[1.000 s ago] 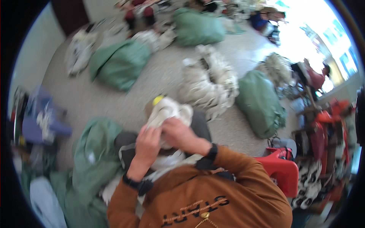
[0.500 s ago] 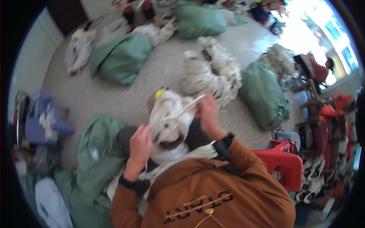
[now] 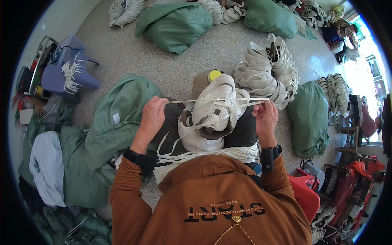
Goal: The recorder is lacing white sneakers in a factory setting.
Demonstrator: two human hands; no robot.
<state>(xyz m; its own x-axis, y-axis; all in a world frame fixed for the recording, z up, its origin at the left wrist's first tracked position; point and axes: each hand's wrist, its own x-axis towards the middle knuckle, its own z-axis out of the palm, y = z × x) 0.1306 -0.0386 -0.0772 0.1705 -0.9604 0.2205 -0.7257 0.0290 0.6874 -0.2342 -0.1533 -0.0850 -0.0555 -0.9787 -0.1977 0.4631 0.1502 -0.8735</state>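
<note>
Left hand point(image 3: 153, 115) and right hand point(image 3: 265, 118) each pinch a white lace point(image 3: 204, 101) end taut over white sneakers point(image 3: 212, 118) on lap; keep tension even, I'd say.

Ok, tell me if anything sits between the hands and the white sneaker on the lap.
Nothing visible does. The left hand and right hand already pinch a white lace stretched taut across the white sneaker, which rests between them.
</note>
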